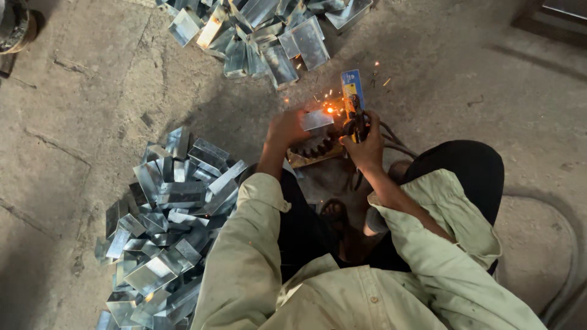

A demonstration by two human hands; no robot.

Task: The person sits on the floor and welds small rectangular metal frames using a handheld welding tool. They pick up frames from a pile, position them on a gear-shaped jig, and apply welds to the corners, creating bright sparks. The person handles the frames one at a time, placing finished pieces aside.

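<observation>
Metal piece [317, 119]: pressed down by left hand [286, 128], grip closed on it, above floor [92, 98]. Welding holder [354, 122]: clamped in right hand [365, 146]; sparks [330, 110] at the joint. Metal piles [165, 232] lie beside.

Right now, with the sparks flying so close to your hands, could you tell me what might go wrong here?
1. The bare left hand holds the small metal piece right beside the glowing weld spot, so it could be burned.
2. Sparks scatter toward the right hand gripping the electrode holder, and might reach the bare foot.
3. The sheet-metal pile beside the left sleeve may have sharp edges.
</observation>
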